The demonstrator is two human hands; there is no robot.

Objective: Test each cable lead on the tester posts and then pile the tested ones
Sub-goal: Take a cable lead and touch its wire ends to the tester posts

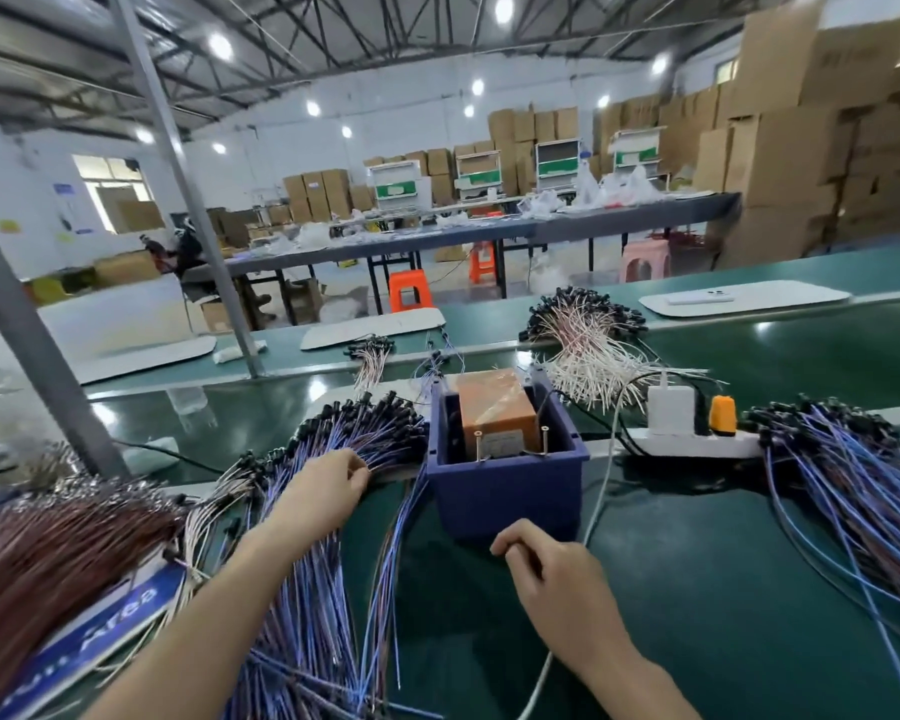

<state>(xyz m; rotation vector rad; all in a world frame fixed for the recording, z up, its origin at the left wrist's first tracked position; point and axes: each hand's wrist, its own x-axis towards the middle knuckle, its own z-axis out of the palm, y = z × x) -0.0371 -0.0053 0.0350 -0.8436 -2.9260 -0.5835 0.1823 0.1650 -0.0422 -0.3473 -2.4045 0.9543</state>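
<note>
So the untested blue leads (328,574) are a big fanned heap on the green tabletop (697,589), just left of the tester box (510,485), black ends pointing away. The left hand (328,485) is in the top of that heap, its grip narrow, fingertips curled and pinching a few strands right beside the box's left wall. The box is a dark blue bin with an orange block (494,407) in it and two upright metal posts (478,445) at the front. The right hand (546,574) rests on the tabletop in front of the box, fingers loosely curled, nothing in its grip.

Right of the box sits a white power strip (697,443) with a white charger (671,410) and an orange plug (722,415). Past that there's another blue pile (853,491). White leads (588,350) are behind, brown leads (48,553) far left.
</note>
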